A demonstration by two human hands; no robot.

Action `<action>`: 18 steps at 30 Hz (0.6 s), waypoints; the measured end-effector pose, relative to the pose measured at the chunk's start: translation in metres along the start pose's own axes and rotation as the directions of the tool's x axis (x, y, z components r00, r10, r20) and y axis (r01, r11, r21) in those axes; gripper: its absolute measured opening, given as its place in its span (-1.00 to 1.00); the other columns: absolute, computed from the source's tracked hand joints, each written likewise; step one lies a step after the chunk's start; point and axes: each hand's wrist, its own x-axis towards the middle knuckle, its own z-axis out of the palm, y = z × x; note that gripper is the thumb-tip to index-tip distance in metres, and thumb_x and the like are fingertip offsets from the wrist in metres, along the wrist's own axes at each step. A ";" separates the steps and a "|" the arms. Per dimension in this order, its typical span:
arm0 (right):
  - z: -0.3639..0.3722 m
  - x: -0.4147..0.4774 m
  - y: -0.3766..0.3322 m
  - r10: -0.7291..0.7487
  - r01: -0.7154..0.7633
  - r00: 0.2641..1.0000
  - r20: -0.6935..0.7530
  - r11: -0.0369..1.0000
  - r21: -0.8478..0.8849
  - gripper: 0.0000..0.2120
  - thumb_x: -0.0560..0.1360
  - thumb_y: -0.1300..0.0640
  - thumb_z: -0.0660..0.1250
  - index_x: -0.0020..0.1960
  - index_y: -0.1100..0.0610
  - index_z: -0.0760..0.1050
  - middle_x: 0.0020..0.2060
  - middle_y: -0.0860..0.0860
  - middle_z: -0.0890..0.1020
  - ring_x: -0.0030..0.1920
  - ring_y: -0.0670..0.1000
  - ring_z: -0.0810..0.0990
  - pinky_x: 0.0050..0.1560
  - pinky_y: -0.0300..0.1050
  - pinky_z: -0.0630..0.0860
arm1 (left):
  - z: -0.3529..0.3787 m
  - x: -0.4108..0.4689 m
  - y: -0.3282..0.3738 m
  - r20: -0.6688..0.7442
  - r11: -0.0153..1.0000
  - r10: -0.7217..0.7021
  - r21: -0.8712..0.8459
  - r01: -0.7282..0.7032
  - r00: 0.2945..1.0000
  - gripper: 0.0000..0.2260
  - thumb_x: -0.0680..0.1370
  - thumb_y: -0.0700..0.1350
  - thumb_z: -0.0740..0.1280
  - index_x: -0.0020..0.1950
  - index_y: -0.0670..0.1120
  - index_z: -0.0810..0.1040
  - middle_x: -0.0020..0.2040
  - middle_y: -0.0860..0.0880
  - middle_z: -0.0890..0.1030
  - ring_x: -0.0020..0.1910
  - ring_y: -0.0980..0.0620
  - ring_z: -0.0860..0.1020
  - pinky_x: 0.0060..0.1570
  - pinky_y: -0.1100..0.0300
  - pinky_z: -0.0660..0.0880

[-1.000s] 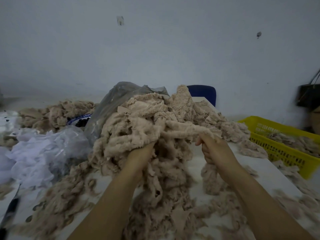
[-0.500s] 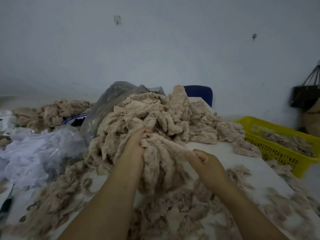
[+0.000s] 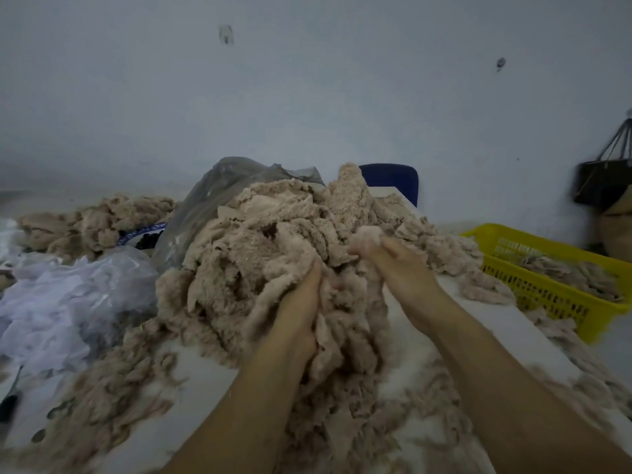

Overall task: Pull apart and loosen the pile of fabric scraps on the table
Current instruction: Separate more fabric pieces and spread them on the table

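Pale wall behind a white bench [image 3: 478,323], with both hands in the pile of fabric scraps [image 3: 239,261].

Beige fluffy scraps are heaped in the middle of the bench, and loose bits lie around the heap up to the near edge. On the near side of the heap the left hand [image 3: 297,313] is pushed in, its fingers curled into a bunch of scraps and partly hidden by them. Just beside it and a little higher, the right hand [image 3: 400,268] is closed like a fist around a tuft that stands out above the knuckles. Leaning on the far left side of the pile is a grey plastic bag [image 3: 219,189]. At the right edge of the bench a yellow basket [image 3: 547,302] holds more scraps.
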 end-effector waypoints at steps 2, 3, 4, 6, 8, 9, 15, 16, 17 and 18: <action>0.014 -0.002 -0.002 -0.096 0.115 0.991 0.095 0.968 -0.224 -0.68 0.61 -0.04 0.22 0.04 0.23 0.53 -0.04 0.08 0.62 0.01 0.10 0.59 -0.02 -0.02 0.51 | 0.004 -0.003 0.004 0.118 0.999 0.034 0.017 -0.037 0.992 -0.47 0.53 0.27 0.28 0.18 -0.16 0.64 0.10 -0.22 0.67 0.10 -0.13 0.65 0.24 -0.04 0.53; 0.023 -0.004 0.000 -0.142 0.190 0.976 0.164 0.923 -0.335 -0.73 0.62 0.03 0.19 0.10 0.22 0.52 0.05 0.07 0.58 0.11 0.09 0.53 0.09 -0.03 0.48 | 0.004 -0.003 0.007 0.152 0.996 0.067 0.056 -0.076 0.986 -0.51 0.51 0.28 0.29 0.12 -0.11 0.67 0.07 -0.16 0.69 0.08 -0.03 0.66 0.19 0.07 0.55; 0.029 -0.007 0.003 -0.162 0.250 0.959 0.234 0.871 -0.423 -0.72 0.63 0.08 0.15 0.25 0.18 0.48 0.18 0.04 0.51 0.23 0.05 0.44 0.22 -0.06 0.43 | 0.002 -0.004 0.008 0.163 0.989 0.098 0.096 -0.115 0.982 -0.59 0.50 0.27 0.31 0.04 -0.03 0.69 0.03 -0.10 0.71 0.04 0.08 0.67 0.10 0.20 0.57; 0.039 -0.015 0.011 -0.177 0.290 0.947 0.270 0.833 -0.471 -0.57 0.61 0.08 0.12 0.47 0.10 0.29 0.30 -0.08 0.33 0.36 -0.03 0.27 0.36 -0.10 0.29 | -0.001 -0.003 0.009 0.193 0.985 0.103 0.118 -0.128 0.976 -0.70 0.44 0.22 0.38 -0.08 0.03 0.71 0.00 -0.04 0.72 -0.03 0.18 0.67 -0.12 0.36 0.56; 0.047 -0.026 0.019 -0.184 0.245 0.961 0.207 0.912 -0.328 -0.47 0.61 0.00 0.13 0.56 -0.04 0.11 0.44 -0.16 0.20 0.41 -0.14 0.20 0.41 -0.10 0.25 | -0.006 -0.002 0.014 0.174 0.991 0.104 0.062 -0.116 0.979 -0.69 0.40 0.17 0.41 -0.08 -0.03 0.72 0.00 -0.07 0.72 -0.12 0.14 0.69 -0.26 0.32 0.58; 0.049 -0.030 0.024 -0.153 0.192 0.971 0.184 0.958 -0.212 -0.45 0.62 -0.02 0.14 0.56 -0.13 0.06 0.48 -0.18 0.19 0.43 -0.18 0.22 0.41 -0.11 0.28 | -0.010 -0.001 0.017 0.159 0.993 0.104 0.040 -0.112 0.982 -0.68 0.46 0.16 0.39 -0.07 -0.08 0.71 -0.05 -0.09 0.72 -0.16 0.08 0.70 -0.29 0.27 0.59; 0.029 -0.040 0.062 -0.046 0.067 0.997 0.058 0.887 -0.457 -0.73 0.61 0.14 0.15 -0.19 -0.17 0.37 -0.35 -0.09 0.51 -0.42 -0.15 0.41 -0.38 -0.20 0.28 | -0.036 0.003 0.064 0.074 0.915 0.265 -0.335 -0.226 0.962 -0.64 0.61 0.10 0.26 -0.29 -0.07 0.58 -0.40 -0.02 0.63 -0.33 -0.01 0.67 -0.34 -0.01 0.65; 0.017 -0.040 0.066 -0.019 0.014 1.000 -0.005 0.871 -0.491 -0.74 0.61 0.16 0.16 -0.19 -0.12 0.38 -0.35 -0.05 0.53 -0.44 -0.12 0.40 -0.38 -0.15 0.28 | -0.045 0.002 0.077 0.067 0.881 0.290 -0.409 -0.239 0.955 -0.67 0.62 0.11 0.23 -0.22 -0.06 0.55 -0.37 -0.02 0.63 -0.31 -0.01 0.67 -0.33 -0.01 0.65; 0.004 -0.039 0.069 0.000 -0.036 0.997 -0.074 0.871 -0.490 -0.75 0.61 0.17 0.15 -0.18 -0.07 0.41 -0.33 0.02 0.55 -0.44 -0.06 0.40 -0.38 -0.11 0.28 | -0.052 0.000 0.089 0.050 0.857 0.306 -0.450 -0.252 0.951 -0.65 0.63 0.14 0.19 -0.15 -0.07 0.58 -0.30 -0.05 0.67 -0.27 -0.02 0.68 -0.32 0.02 0.65; -0.008 -0.038 0.070 0.007 -0.073 0.990 -0.140 0.879 -0.472 -0.76 0.62 0.18 0.14 -0.17 -0.04 0.44 -0.31 0.09 0.57 -0.44 -0.03 0.39 -0.38 -0.11 0.27 | -0.057 -0.001 0.099 0.046 0.858 0.311 -0.444 -0.260 0.949 -0.58 0.63 0.18 0.16 -0.09 -0.10 0.63 -0.20 -0.10 0.70 -0.23 -0.07 0.69 -0.31 0.04 0.63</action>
